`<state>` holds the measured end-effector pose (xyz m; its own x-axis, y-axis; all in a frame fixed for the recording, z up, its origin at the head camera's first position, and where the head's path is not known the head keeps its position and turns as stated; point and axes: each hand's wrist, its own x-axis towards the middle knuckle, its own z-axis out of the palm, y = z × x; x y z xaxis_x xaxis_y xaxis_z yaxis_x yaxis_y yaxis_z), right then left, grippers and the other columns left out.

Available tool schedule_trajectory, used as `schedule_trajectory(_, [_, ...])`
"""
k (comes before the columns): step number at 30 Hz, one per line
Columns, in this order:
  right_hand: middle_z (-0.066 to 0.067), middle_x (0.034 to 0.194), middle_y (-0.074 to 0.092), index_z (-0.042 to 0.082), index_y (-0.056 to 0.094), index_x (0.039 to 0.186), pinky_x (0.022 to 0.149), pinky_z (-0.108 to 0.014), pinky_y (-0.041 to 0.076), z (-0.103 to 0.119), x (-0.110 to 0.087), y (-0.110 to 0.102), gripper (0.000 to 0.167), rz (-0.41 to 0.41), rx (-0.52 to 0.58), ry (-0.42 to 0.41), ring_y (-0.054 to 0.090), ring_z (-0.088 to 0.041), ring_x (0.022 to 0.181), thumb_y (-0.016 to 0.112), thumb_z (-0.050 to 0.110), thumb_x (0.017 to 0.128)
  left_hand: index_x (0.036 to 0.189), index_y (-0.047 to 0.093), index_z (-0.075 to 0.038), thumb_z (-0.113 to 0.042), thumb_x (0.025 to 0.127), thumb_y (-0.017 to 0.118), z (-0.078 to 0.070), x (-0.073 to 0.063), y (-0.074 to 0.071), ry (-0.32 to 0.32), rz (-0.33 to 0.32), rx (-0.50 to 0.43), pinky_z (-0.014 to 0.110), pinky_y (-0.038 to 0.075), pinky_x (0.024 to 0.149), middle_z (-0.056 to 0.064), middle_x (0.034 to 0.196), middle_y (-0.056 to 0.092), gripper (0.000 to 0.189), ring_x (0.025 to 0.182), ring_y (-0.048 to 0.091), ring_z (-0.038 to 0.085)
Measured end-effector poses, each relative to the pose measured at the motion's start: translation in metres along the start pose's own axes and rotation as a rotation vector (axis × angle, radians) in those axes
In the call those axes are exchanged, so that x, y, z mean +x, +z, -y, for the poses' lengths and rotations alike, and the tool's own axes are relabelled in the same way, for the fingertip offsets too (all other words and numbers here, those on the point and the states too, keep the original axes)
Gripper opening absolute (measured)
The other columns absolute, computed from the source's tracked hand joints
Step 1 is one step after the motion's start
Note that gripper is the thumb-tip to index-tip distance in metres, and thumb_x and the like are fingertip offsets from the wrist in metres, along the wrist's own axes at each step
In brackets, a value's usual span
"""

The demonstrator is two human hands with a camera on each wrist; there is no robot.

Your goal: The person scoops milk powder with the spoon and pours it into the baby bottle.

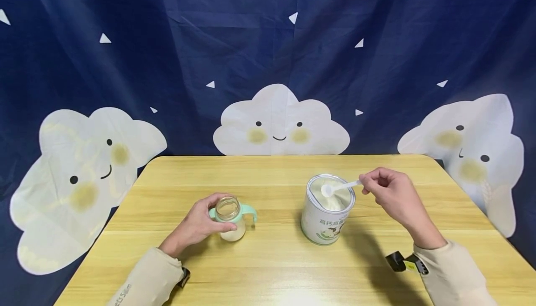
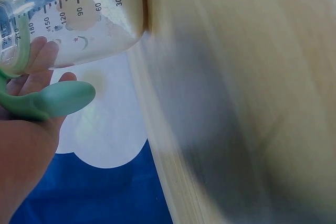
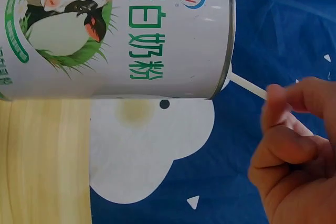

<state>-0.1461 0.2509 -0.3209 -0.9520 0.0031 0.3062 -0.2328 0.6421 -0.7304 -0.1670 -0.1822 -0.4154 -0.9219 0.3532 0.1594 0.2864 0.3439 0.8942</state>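
My left hand (image 1: 200, 222) grips a clear baby bottle (image 1: 232, 235) by its upper part, fingers behind it and thumb in front. The bottle stands upright and uncapped, with mint-green handles (image 2: 65, 99); pale powder shows near its base in the left wrist view. Between thumb and fingers, my right hand (image 1: 393, 196) pinches the handle end of a white measuring scoop (image 1: 328, 190). The scoop's bowl is over the open mouth of a milk powder tin (image 1: 321, 227). Pale powder is visible inside the tin, whose printed side (image 3: 178, 66) fills much of the right wrist view.
Both containers are on a light wood table (image 1: 268, 269), the bottle left of the tin. Behind its far edge hangs a dark blue curtain (image 1: 243, 41) with smiling white clouds. A strapped black device (image 1: 406, 263) is at my right wrist.
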Motion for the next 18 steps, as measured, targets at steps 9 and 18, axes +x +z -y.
schedule_trajectory(9, [0.003, 0.062, 0.058, 0.008, 0.067, 0.077, 0.044, -0.026, 0.033, 0.0017, 0.0053, 0.0073, 0.024, 0.022, -0.118, -0.049, 0.039, -0.008, 0.050, 0.070, 0.024, 0.095, 0.130, 0.060, -0.003, -0.016, 0.073, 0.091, 0.0004, -0.0002, -0.0003, -0.005, 0.008, -0.007, 0.038, 0.051, 0.095, 0.014, 0.121, 0.067, 0.067, 0.108, 0.063, 0.033])
schedule_trajectory(18, [0.004, 0.060, 0.051, 0.008, 0.068, 0.079, 0.046, -0.026, 0.033, 0.0037, 0.0104, 0.0071, 0.031, 0.149, -0.178, 0.003, 0.041, -0.012, 0.052, 0.065, 0.032, 0.098, 0.130, 0.060, -0.003, -0.017, 0.072, 0.092, 0.0005, 0.0001, 0.0000, -0.003, 0.003, 0.005, 0.040, 0.051, 0.095, 0.013, 0.120, 0.067, 0.067, 0.107, 0.063, 0.031])
